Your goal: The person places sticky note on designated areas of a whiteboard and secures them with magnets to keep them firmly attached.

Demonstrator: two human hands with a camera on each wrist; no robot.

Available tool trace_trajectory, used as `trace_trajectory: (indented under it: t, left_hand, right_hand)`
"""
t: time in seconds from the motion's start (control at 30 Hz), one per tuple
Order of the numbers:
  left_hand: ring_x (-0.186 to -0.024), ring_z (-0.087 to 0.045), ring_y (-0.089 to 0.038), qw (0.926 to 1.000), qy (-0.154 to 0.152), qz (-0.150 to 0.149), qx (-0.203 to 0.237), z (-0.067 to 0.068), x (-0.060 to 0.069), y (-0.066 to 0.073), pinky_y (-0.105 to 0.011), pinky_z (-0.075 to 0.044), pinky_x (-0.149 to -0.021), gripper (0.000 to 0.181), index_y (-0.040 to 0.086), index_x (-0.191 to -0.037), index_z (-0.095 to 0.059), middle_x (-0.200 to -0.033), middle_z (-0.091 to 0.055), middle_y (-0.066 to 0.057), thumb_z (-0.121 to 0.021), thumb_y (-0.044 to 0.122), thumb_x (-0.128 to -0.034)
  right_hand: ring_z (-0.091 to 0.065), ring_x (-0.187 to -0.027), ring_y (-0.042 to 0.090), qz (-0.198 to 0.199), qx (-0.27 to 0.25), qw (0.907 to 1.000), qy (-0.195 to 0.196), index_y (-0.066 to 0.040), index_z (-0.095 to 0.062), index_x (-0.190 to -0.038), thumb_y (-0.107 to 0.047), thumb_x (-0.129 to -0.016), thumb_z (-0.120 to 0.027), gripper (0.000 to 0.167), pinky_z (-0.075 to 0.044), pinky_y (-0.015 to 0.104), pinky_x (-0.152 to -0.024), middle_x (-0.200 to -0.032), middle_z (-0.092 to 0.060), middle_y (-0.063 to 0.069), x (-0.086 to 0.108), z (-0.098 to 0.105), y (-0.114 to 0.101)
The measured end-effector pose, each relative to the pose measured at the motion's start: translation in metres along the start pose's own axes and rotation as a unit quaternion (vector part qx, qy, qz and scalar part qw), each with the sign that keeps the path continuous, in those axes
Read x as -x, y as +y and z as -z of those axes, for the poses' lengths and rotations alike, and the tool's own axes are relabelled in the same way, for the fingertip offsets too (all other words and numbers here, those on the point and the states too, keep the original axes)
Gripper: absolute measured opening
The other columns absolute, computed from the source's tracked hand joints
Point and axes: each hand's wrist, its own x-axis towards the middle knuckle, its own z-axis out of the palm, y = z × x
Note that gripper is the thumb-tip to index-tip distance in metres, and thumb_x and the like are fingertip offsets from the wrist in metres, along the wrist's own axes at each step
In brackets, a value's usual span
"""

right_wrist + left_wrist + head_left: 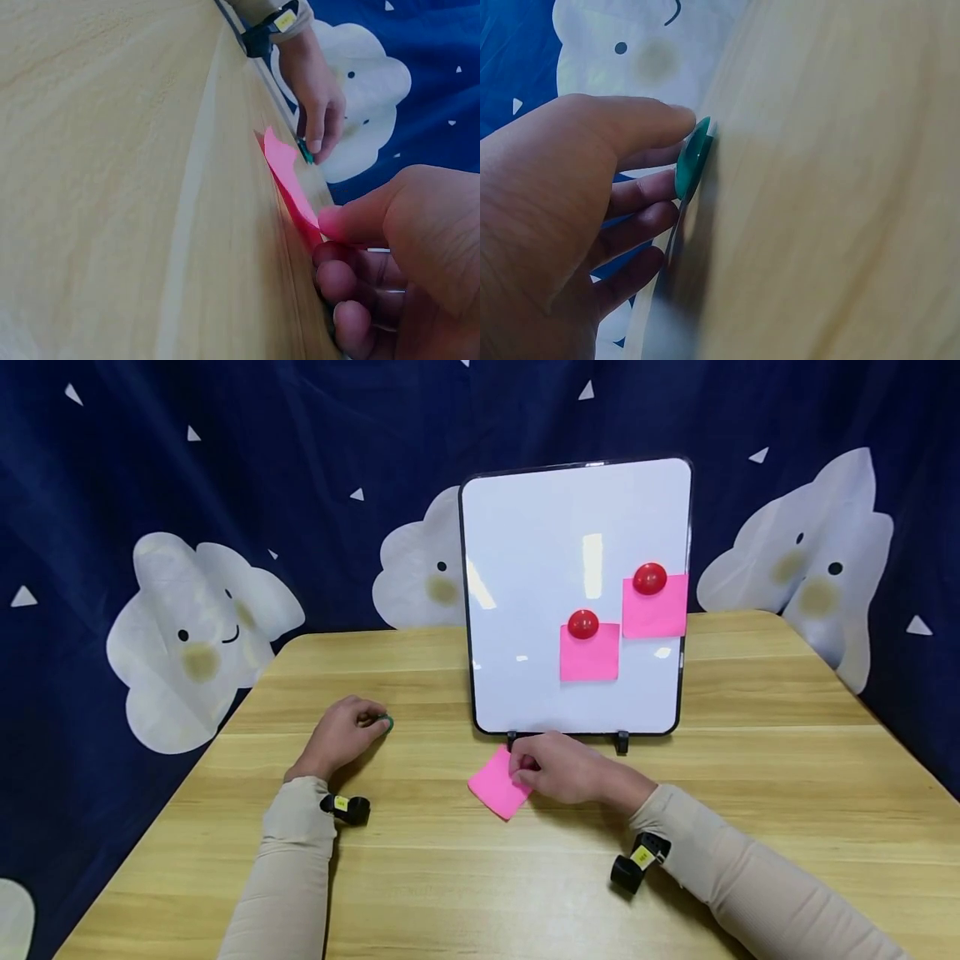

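My left hand (339,739) is low over the table's left part, its thumb and fingers pinching a green round magnet (691,163). Only a sliver of that magnet shows in the head view. Below the whiteboard (525,560), my right hand (570,770) pinches the right corner of a pink sticky note (495,787) between thumb and fingertips. In the right wrist view the note (289,180) looks bent and partly raised from the wood. Two more pink notes, a lower one (589,658) and a higher one (655,614), hang on the board, each under a red round magnet.
The whiteboard stands upright on small black feet (622,742) at the back of the wooden table (420,877). Behind the table hangs a dark blue curtain (300,452) printed with white clouds. Each wrist carries a small black camera.
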Motion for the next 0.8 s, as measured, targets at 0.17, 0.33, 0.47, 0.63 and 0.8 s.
trace_trajectory:
  t: [0.17,0.33,0.47,0.63,0.8]
  left_hand:
    - [-0.103,-0.059,-0.03,1.0,-0.002,0.0,-0.005,0.0002,-0.0006,-0.0009,-0.05,-0.047,-0.092,0.03,0.007,-0.119,-0.072,-0.113,-0.064,-0.012,-0.071,0.025,-0.0949]
    - [-0.104,-0.059,-0.031,1.0,-0.003,-0.002,-0.006,0.0,-0.0002,-0.0004,-0.051,-0.047,-0.092,0.028,0.007,-0.118,-0.073,-0.113,-0.064,-0.012,-0.071,0.023,-0.0951]
    - [-0.105,-0.059,-0.031,1.0,-0.002,-0.003,-0.008,-0.0007,0.0008,0.0004,-0.051,-0.047,-0.093,0.027,0.007,-0.118,-0.073,-0.113,-0.064,-0.012,-0.07,0.022,-0.0956]
    - [-0.105,-0.059,-0.032,1.0,-0.005,0.003,-0.008,-0.001,0.0019,0.0004,-0.051,-0.047,-0.092,0.028,0.007,-0.119,-0.073,-0.113,-0.063,-0.012,-0.069,0.023,-0.0959]
    - [-0.104,-0.059,-0.031,0.9999,-0.007,0.004,-0.01,0.0,0.0015,-0.0005,-0.05,-0.048,-0.092,0.031,0.007,-0.12,-0.073,-0.113,-0.063,-0.011,-0.07,0.025,-0.0954]
  right_hand:
    - [-0.053,-0.071,0.009,0.029,-0.024,0.9992,0.01,-0.014,-0.072,-0.099,-0.004,-0.094,-0.067,0.012,-0.048,0.026,-0.065,-0.078,-0.062,-0.009,-0.0005,0.0003,0.0005]
    - [-0.054,-0.079,0.011,0.04,-0.021,0.9987,0.021,-0.01,-0.075,-0.103,0.0,-0.093,-0.066,0.017,-0.049,0.028,-0.071,-0.085,-0.063,-0.007,-0.0004,-0.0002,0.0005]
    - [-0.053,-0.086,0.015,0.038,-0.013,0.9989,0.024,-0.007,-0.075,-0.107,0.004,-0.09,-0.064,0.023,-0.049,0.03,-0.075,-0.091,-0.063,-0.003,0.0002,0.0,-0.0002]
    - [-0.054,-0.089,0.016,0.037,-0.019,0.9989,0.021,-0.006,-0.075,-0.108,0.002,-0.091,-0.064,0.022,-0.049,0.03,-0.076,-0.097,-0.065,-0.001,0.0007,0.0004,-0.0009]
    - [-0.054,-0.088,0.015,0.036,-0.026,0.9988,0.023,-0.008,-0.077,-0.103,-0.003,-0.092,-0.067,0.016,-0.049,0.029,-0.076,-0.096,-0.066,-0.005,0.0002,0.0015,-0.0016]
